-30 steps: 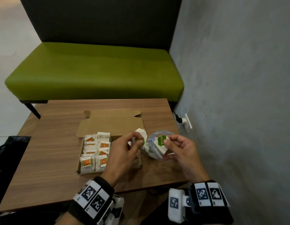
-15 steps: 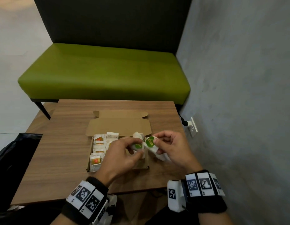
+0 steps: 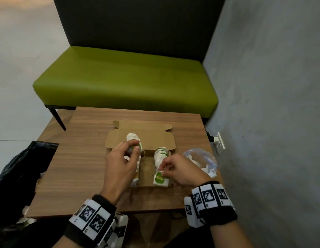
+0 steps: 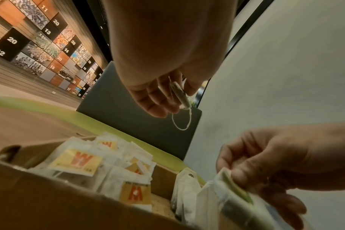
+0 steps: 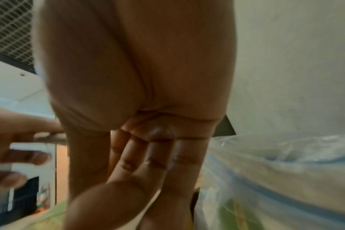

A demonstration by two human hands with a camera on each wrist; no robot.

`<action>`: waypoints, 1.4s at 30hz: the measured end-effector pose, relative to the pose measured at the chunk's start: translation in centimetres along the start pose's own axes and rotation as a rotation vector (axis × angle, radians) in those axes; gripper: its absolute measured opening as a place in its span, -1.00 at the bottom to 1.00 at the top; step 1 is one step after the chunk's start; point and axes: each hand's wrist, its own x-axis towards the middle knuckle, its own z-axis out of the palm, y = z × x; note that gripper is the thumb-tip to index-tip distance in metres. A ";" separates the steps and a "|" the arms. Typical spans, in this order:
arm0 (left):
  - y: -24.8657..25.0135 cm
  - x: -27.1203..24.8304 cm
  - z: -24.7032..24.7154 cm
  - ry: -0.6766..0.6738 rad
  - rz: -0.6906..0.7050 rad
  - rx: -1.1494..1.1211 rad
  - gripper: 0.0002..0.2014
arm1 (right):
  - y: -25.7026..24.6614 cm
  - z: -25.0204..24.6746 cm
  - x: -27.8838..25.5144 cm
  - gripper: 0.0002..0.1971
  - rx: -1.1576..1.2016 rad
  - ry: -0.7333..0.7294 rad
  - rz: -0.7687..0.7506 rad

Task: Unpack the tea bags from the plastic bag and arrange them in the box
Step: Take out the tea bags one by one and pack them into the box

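Observation:
An open cardboard box (image 3: 146,178) sits on the wooden table. My left hand (image 3: 136,147) hovers over its left side and pinches a white tea bag (image 3: 132,138) with a green tag; in the left wrist view that tea bag (image 4: 179,93) is edge-on with its string looped below. My right hand (image 3: 163,173) pinches another green-label tea bag (image 3: 160,179) at the box's front right, in front of a row of green-tag tea bags (image 3: 161,154). Orange-label tea bags (image 4: 77,161) fill the left side. The clear plastic bag (image 3: 200,158) lies to the right of the box.
The box lid (image 3: 141,138) lies folded back behind the box. A grey wall with a socket (image 3: 219,144) runs close along the table's right edge. A green bench (image 3: 125,83) stands behind the table. A black bag (image 3: 21,167) sits at the left.
My right hand has let the plastic bag drop on the table and carried its green tea bag down to the box's front right. My left hand has moved its tea bag back and left.

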 end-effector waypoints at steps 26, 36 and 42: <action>-1.2 -2.6 3.1 -0.331 -0.416 -0.040 -0.91 | -0.7 3.5 2.5 -0.83 -0.320 0.493 0.142; -1.5 -1.8 5.3 -0.456 -0.418 0.276 -0.81 | -0.4 2.8 2.1 -0.92 -0.047 0.509 0.226; -2.2 -0.6 6.5 -0.518 -0.418 0.424 -0.74 | 0.0 3.0 2.6 -0.88 0.024 0.458 0.259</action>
